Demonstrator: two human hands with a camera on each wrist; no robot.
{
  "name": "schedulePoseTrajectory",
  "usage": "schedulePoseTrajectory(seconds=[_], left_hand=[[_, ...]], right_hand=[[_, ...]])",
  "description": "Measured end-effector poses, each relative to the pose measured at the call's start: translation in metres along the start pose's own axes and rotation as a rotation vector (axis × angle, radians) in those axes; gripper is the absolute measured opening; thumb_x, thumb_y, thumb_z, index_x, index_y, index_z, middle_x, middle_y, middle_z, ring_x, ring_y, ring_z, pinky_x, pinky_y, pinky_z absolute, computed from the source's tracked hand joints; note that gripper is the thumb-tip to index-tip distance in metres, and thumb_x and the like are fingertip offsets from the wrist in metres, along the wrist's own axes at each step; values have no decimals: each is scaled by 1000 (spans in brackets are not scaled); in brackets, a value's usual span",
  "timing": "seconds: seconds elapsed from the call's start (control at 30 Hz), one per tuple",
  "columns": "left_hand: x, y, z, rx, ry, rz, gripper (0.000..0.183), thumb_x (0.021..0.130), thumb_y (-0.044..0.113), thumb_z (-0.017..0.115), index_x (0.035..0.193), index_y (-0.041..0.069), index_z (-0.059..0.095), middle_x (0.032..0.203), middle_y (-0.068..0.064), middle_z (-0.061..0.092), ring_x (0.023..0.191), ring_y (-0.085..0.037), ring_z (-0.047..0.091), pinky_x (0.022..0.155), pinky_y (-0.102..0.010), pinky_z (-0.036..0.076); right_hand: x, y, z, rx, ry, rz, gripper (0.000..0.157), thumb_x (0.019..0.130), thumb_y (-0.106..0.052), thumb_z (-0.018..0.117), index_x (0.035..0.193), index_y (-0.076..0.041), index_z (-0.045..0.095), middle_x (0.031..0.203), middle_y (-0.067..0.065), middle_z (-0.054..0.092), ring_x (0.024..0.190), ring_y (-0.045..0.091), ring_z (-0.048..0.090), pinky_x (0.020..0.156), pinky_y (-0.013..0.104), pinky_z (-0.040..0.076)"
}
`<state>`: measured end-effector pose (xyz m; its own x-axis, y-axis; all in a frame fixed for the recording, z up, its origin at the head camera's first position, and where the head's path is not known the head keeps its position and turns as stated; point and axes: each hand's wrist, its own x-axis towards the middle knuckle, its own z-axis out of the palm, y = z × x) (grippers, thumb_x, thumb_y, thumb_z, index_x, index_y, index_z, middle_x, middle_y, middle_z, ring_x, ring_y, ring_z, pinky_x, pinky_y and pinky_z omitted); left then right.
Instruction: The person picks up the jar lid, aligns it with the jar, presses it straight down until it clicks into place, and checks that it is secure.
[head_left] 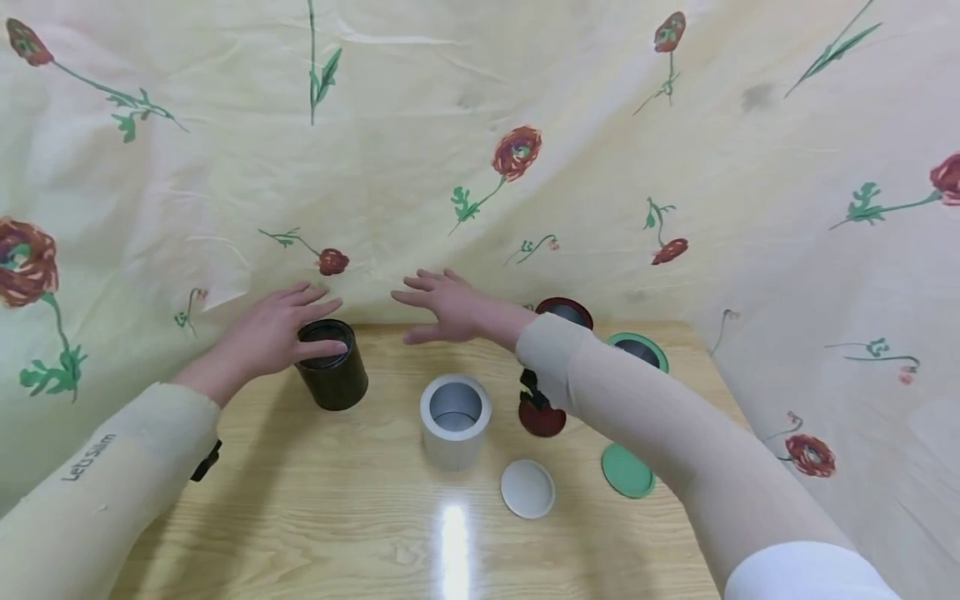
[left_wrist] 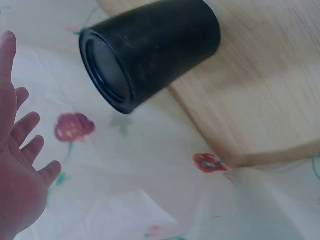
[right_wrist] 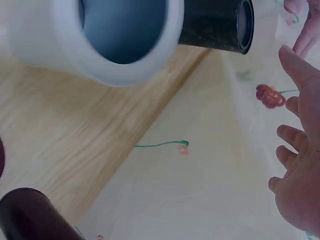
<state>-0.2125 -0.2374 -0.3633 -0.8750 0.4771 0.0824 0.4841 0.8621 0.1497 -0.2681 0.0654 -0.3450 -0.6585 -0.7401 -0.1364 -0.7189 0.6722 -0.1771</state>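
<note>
A black canister (head_left: 335, 379) stands at the back left of the table, its dark top recessed within a rim in the left wrist view. My left hand (head_left: 277, 332) is over it with fingers spread, the thumb crossing its top in the head view. In the left wrist view that hand (left_wrist: 22, 150) shows apart from the canister. My right hand (head_left: 450, 308) hovers further right near the back edge, fingers extended and holding nothing. Between it and me stands an uncovered white canister (head_left: 454, 450), its grey inside showing.
Right of the white canister lie a white lid (head_left: 528, 489), a dark red lid (head_left: 542, 420) and a green lid (head_left: 627, 471). A red-rimmed canister (head_left: 566, 310) and a green-rimmed canister (head_left: 651, 350) are partly hidden by my right arm. A flowered cloth (head_left: 405, 167) hangs behind the wooden table (head_left: 337, 517).
</note>
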Motion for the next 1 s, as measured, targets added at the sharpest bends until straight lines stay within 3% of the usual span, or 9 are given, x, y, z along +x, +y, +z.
schedulePoseTrajectory(seconds=[0.27,0.43,0.7,1.0], left_hand=[[7,39,-6,6,-50,14,80,95,59,74,157,11,56,168,-22,39,156,-49,31,127,-66,24],[9,63,-8,-4,-36,53,82,95,60,74,159,12,54,169,-21,38,158,-47,30,127,-67,23],[-9,93,-6,-48,7,58,87,95,62,73,163,14,48,169,-20,39,158,-46,29,127,-67,24],[-38,120,22,-87,105,75,90,89,61,80,159,11,53,166,-21,44,154,-45,39,123,-69,29]], right_hand=[[-46,16,15,76,46,-52,78,104,-50,68,168,-17,38,176,14,26,165,35,11,133,59,4],[-82,30,20,89,87,-51,79,102,-47,72,166,-13,42,174,17,30,164,38,16,132,60,8],[-132,48,24,87,134,-76,78,99,-42,77,162,-9,47,170,22,36,161,45,23,130,63,14],[-166,55,46,137,154,-101,78,95,-36,83,158,-4,51,167,23,41,160,46,24,128,67,17]])
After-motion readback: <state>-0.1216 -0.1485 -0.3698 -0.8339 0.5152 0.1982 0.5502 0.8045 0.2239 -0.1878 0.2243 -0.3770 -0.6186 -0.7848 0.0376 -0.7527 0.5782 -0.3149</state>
